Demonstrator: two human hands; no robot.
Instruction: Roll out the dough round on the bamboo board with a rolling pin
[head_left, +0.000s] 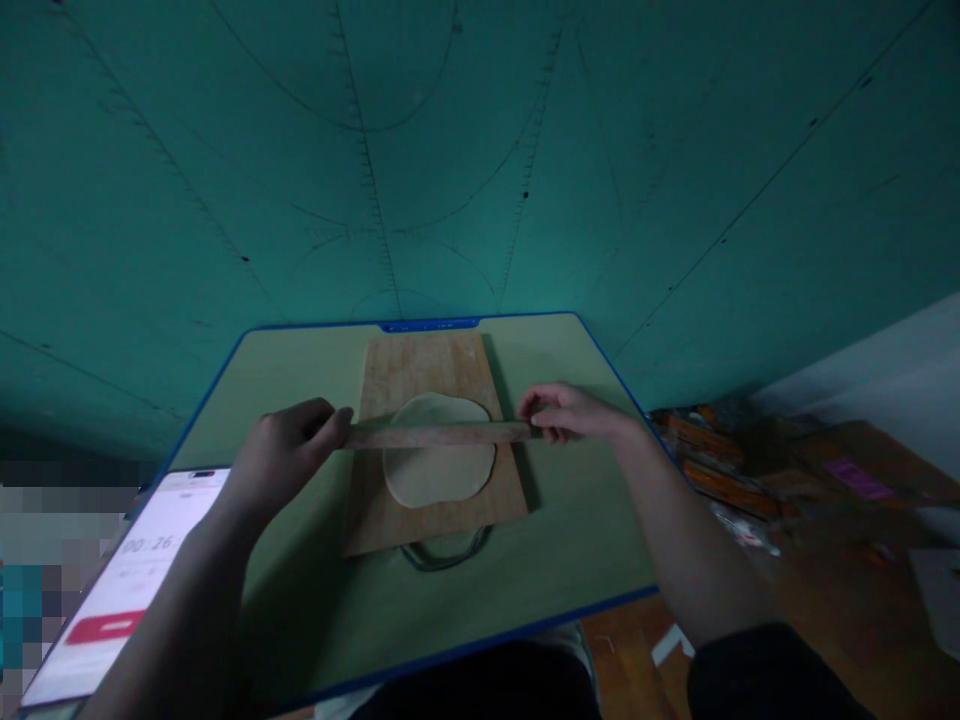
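Note:
A wooden rolling pin (439, 434) lies crosswise over a flat, roughly round sheet of dough (439, 475). Under the dough is a wooden cutting board (420, 358), a little askew on the table. My left hand (292, 445) is closed around the pin's left end, out past the board's edge. At the opposite end, my right hand (564, 412) grips the pin's tip with bent fingers, just right of the board. The pin hides a strip across the middle of the dough.
The small table (585, 520) has a blue rim and stands against a green wall (465, 150). A phone (142, 560) showing a timer is at the left, partly behind my forearm. Boxes and orange packages (720, 470) lie on the floor at right.

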